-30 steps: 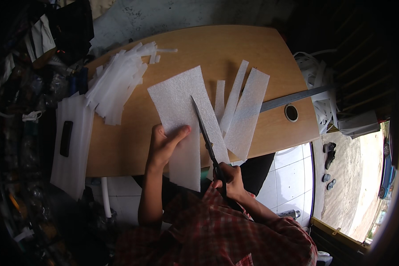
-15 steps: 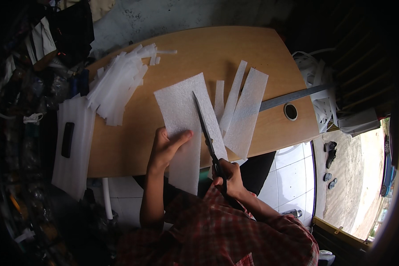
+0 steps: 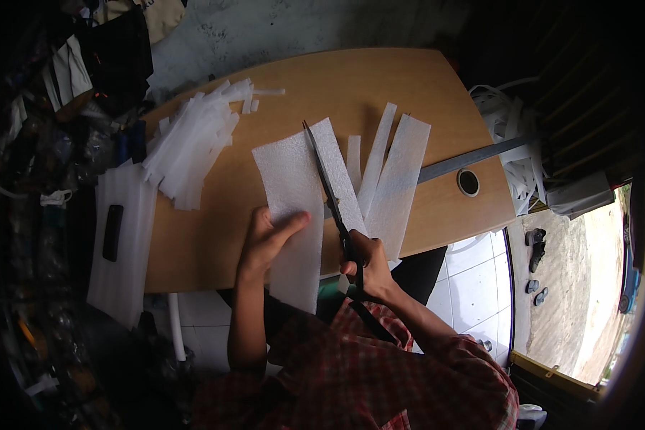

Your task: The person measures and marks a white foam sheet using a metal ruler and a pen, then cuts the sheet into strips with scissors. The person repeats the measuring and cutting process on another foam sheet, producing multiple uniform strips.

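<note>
My left hand (image 3: 269, 240) grips a white foam sheet (image 3: 287, 172) by its left side, thumb on top. My right hand (image 3: 368, 263) is closed round the handles of black-handled scissors (image 3: 324, 172). Their long blades lie along a lengthwise cut, with the tip at the sheet's far edge. To the right of the cut is a narrow strip (image 3: 340, 175) of the same foam. Just beyond it on the table are a wider foam piece (image 3: 401, 179) and two thin foam strips (image 3: 377, 158).
On the wooden table (image 3: 322, 79), a heap of cut foam strips (image 3: 193, 140) lies at the far left. A phone (image 3: 112, 233) rests on foam sheets (image 3: 132, 251) at the left edge. A metal ruler (image 3: 473, 158) reaches past the right edge, near a round hole (image 3: 468, 182).
The scissors have moved forward through the sheet, from partway up to its far edge, and my right hand has gone with them. My left hand keeps its hold.
</note>
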{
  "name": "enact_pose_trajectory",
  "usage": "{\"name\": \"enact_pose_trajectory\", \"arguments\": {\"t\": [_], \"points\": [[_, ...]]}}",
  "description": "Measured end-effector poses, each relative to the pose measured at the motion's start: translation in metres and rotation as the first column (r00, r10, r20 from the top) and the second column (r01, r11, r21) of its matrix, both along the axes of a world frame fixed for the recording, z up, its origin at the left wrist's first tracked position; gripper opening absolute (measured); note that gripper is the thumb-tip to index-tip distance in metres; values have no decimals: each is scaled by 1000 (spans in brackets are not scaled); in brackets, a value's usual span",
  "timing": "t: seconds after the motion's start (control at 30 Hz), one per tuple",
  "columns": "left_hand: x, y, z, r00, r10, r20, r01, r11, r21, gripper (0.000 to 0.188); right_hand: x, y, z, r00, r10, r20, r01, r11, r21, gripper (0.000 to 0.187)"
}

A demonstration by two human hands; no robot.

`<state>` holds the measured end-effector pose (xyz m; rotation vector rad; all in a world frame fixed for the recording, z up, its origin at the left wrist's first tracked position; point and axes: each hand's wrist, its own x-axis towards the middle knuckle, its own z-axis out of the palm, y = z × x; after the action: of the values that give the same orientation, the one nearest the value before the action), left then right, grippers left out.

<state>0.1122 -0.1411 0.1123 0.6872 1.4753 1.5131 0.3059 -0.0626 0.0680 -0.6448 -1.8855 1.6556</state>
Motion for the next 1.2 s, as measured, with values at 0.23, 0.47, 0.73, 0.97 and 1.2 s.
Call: {"name": "enact_pose_trajectory", "arguments": {"t": [0.23, 0.47, 0.73, 0.97, 1.2], "points": [[-7, 5, -8, 985, 172, -9, -171, 985, 26, 21, -23, 13, 5, 992, -77, 103, 72, 996, 50, 49], [-28, -1, -12, 894, 446, 39, -441, 893, -84, 33, -13, 11, 0, 996, 33, 78, -31, 999, -31, 69], [-58, 26, 19, 739, 619, -268, -510, 773, 379, 34, 30, -10, 28, 961, 261, 97, -250, 962, -112, 76], [-70, 41, 30, 547, 655, -521, -429, 754, 497, 32, 56, -38, 27, 899, 326, 291, -314, 945, -88, 43], [-43, 48, 25, 612, 567, -551, -331, 816, 473, 27, 54, -39, 18, 889, 353, 290, -368, 930, -6, 51]]}}
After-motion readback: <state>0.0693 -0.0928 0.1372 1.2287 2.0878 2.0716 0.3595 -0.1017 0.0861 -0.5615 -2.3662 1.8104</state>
